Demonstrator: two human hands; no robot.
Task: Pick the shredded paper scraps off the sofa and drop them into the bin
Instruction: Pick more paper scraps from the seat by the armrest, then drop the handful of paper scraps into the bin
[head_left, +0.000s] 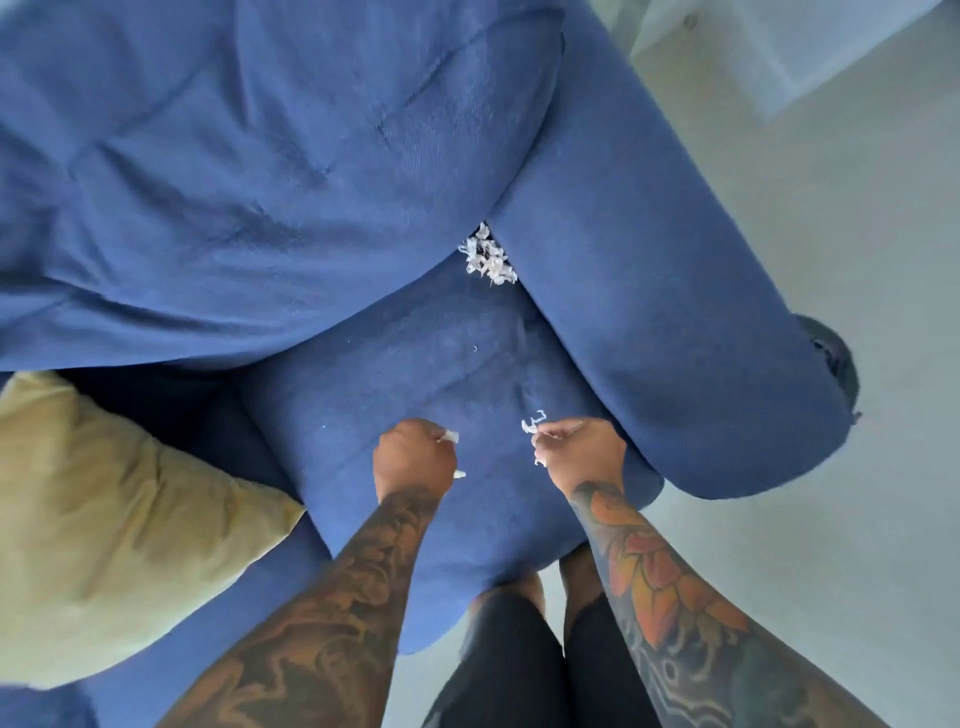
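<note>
Both fists, left hand (414, 453) and right hand (581, 451), seem clamped on paper scraps (534, 422) (bin unseen), so carry them closed before tackling the twelve-o'clock scrap pile (487, 255).

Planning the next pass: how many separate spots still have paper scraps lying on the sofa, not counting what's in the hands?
2: a clump wedged where the seat meets the armrest, and tiny flecks mid-seat. More may be hidden in the crevice.
</note>
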